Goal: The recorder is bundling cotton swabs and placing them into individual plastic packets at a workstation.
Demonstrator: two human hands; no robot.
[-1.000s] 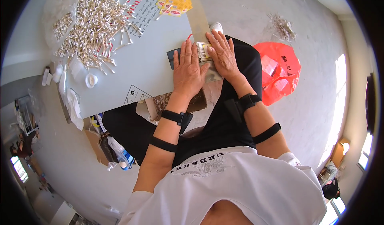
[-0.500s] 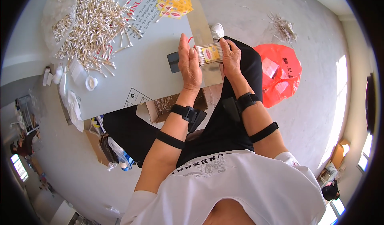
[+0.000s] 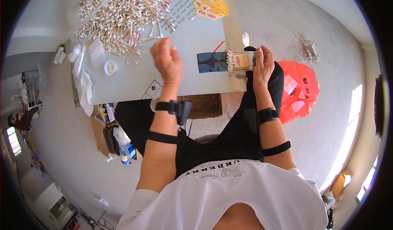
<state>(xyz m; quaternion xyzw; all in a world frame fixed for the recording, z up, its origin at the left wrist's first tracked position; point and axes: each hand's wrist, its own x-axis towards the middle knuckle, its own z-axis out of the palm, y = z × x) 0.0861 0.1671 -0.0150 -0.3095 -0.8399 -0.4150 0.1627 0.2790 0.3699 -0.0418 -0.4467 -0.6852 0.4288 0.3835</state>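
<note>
A small clear pack of cotton swabs (image 3: 239,62) with a yellow label lies at the table's right edge. My right hand (image 3: 264,68) grips the pack's right end between thumb and fingers. Against its left end sits a dark, glossy strip (image 3: 212,62) on the tabletop. My left hand (image 3: 168,62) hovers over the table, empty, its fingers bent and apart. Beyond it spreads a big heap of loose cotton swabs (image 3: 127,15), partly in a clear plastic bag (image 3: 84,15). Several yellow labels (image 3: 211,3) lie at the far right of the table.
A small white round tub (image 3: 110,67) stands near the table's left side. Under the table edge is an open cardboard box (image 3: 204,106) with swabs inside. A red plastic bag (image 3: 301,91) rests on the floor at right, with scattered swabs (image 3: 307,48) beyond.
My left hand has let go of the pack and moved left toward the swab heap. The right hand keeps the pack, now at the table's edge beside the dark strip. The view has shifted.
</note>
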